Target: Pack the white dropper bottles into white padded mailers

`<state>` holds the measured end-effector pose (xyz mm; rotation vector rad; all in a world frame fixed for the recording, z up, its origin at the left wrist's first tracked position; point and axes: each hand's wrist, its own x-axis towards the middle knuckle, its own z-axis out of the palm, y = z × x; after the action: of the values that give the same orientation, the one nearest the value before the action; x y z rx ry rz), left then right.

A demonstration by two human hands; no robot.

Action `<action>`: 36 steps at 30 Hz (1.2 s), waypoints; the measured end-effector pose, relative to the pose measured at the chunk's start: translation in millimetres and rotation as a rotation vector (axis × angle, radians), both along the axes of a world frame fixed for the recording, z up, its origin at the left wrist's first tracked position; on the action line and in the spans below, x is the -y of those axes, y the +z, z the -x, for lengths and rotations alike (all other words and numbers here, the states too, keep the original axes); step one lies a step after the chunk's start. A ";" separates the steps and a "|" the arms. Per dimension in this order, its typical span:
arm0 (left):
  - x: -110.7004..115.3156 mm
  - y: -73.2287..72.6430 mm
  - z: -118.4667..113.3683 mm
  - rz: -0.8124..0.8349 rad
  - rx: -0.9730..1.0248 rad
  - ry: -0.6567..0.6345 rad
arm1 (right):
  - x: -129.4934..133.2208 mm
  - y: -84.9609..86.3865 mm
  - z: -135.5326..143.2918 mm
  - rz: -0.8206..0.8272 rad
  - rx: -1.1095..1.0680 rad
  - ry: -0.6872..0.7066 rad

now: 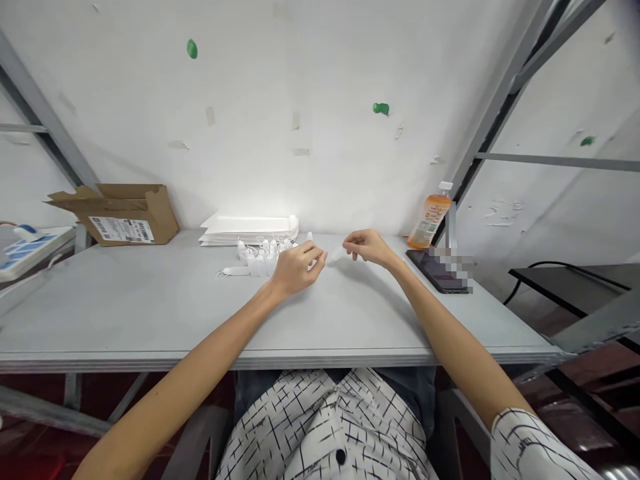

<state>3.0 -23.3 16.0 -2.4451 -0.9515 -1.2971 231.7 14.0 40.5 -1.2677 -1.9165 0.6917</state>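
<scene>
My left hand (pixel 299 268) is over the middle of the grey table (pixel 150 300), thumb and fingertips pressed together on something too small to name. To its right, my right hand (pixel 367 247) is closed in a pinch, and what it holds is hard to make out. Something whitish and faint lies between the two hands. Beside and behind my left hand sits a cluster of small white bottle-like pieces (pixel 260 259) with thin loops. A small white tip (pixel 309 236) shows just behind my left fingers.
A stack of white sheets or trays (pixel 247 229) lies near the wall. An open cardboard box (pixel 127 220) stands at the left. On the right are an orange drink bottle (pixel 431 217) and a dark phone (pixel 437 270). Metal frame posts flank the table.
</scene>
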 end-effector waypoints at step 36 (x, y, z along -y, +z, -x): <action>1.0 1.0 -3.9 0.477 -0.218 0.174 | -5.6 15.8 -47.9 -0.075 0.609 -0.315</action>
<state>6.9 -24.3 17.0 -2.6857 -1.5096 -0.7935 279.6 19.6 56.3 -1.8241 -2.1000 0.0634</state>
